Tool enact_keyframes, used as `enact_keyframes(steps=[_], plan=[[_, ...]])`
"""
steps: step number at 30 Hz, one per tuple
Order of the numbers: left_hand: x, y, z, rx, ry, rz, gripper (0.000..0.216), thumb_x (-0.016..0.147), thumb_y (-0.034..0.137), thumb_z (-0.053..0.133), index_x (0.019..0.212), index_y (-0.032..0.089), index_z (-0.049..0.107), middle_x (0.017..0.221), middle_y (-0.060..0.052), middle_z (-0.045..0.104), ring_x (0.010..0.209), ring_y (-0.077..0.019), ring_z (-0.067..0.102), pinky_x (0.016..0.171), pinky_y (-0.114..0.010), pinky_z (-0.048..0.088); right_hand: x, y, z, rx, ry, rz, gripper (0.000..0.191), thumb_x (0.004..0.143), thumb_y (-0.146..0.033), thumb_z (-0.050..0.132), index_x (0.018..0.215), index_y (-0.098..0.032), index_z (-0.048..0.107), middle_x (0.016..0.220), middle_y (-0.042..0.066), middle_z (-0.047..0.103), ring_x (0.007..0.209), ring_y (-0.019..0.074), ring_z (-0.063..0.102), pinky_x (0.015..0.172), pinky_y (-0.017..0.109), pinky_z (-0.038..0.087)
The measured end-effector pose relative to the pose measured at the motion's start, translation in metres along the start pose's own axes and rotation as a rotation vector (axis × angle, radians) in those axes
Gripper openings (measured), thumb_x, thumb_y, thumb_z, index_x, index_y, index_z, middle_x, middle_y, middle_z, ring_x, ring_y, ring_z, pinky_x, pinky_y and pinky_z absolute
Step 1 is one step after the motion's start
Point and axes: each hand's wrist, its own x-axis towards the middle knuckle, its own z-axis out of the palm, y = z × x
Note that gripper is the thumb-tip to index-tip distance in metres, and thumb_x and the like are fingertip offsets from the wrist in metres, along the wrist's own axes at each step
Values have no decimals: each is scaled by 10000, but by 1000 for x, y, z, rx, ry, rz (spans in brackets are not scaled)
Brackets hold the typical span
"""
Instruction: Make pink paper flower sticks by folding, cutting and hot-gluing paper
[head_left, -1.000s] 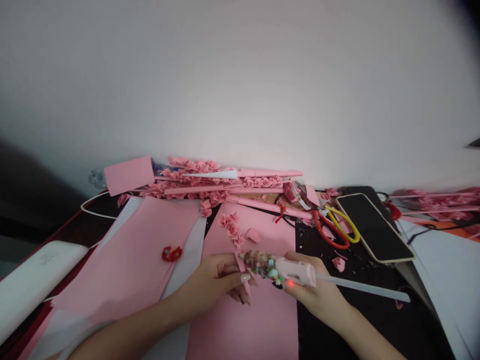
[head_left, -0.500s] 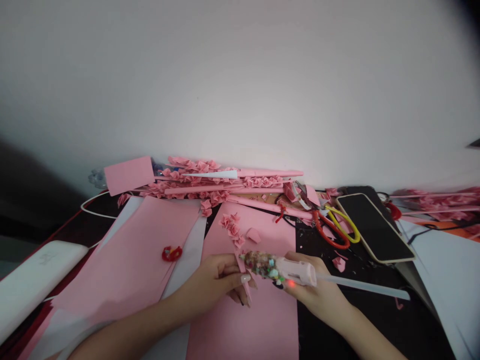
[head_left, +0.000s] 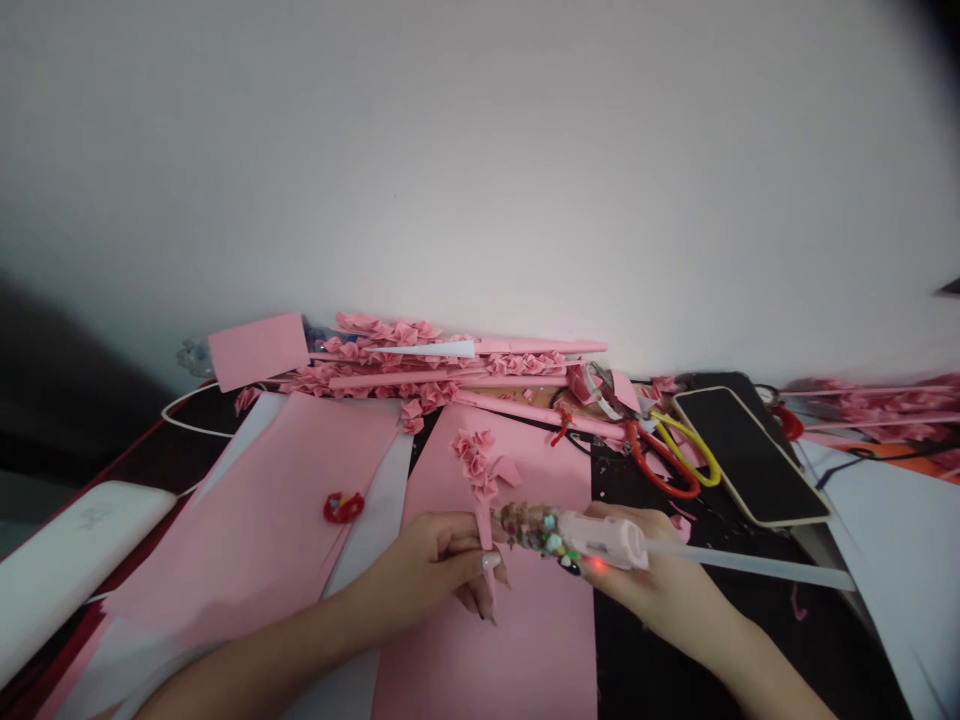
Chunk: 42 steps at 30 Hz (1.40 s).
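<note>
My left hand (head_left: 457, 565) pinches the rolled stem of a pink paper flower stalk (head_left: 475, 465), whose folded blossoms cluster at the far end. In my right hand (head_left: 649, 565) is a glue gun (head_left: 592, 537), its front half crusted and decorated with coloured bits, a red light glowing on it and a clear glue stick (head_left: 765, 567) sticking out of the back. The gun's tip is right beside the stem, just above my left fingers; whether it touches I cannot tell. Beneath both hands lies a pink paper sheet (head_left: 517, 640). A small pink paper piece (head_left: 507, 471) lies behind the blossoms.
Finished-looking pink flower stalks (head_left: 420, 375) are piled along the wall. Red and yellow handled scissors (head_left: 664, 460) and a phone (head_left: 750, 455) lie at the right. Pink paper sheets (head_left: 277, 500), a red clip-like item (head_left: 344, 507) and a white power bank (head_left: 82, 560) are at the left.
The flower stalk has tilted more upright and its blossoms have shifted slightly right. My right hand and the glue gun have moved a little to the right. My left hand has stayed nearly in place.
</note>
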Motion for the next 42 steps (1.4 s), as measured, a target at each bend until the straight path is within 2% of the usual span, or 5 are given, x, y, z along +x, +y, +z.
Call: enact_keyframes(steps=[6,14,30,34,42], plan=[[1,3,-2,-42,27,2,257,793,378,615,871,133,626,620,-7,659,522,-111,618,541,-216,486,1,10,-9,-88,218,35,94,806,-271,561,850,-196,597,747,2,627,613,144,578,545,232,426],[-3,10,-3,-74,69,59,292,804,411,616,814,122,655,546,2,642,475,-87,592,514,-186,467,8,33,-11,-475,417,23,441,795,-244,522,1226,-154,494,1161,125,598,1069,277,560,880,377,454],[0,3,-4,-74,96,92,276,821,391,599,906,135,656,619,-12,664,469,-104,615,488,-200,482,7,27,-9,-469,641,-32,296,829,-268,509,1101,-169,571,1031,111,609,982,262,567,829,385,458],[-1,7,-1,-64,78,84,307,820,422,594,802,120,647,555,-12,645,459,-99,605,486,-187,471,1,4,7,-225,444,-114,125,868,-196,473,852,-187,597,712,19,614,589,134,559,553,234,434],[-3,7,5,18,102,163,330,827,445,573,736,130,607,552,-10,626,500,-118,613,543,-227,498,-4,-22,56,74,80,-94,157,868,-220,483,800,-171,615,606,-15,559,503,95,476,490,199,368]])
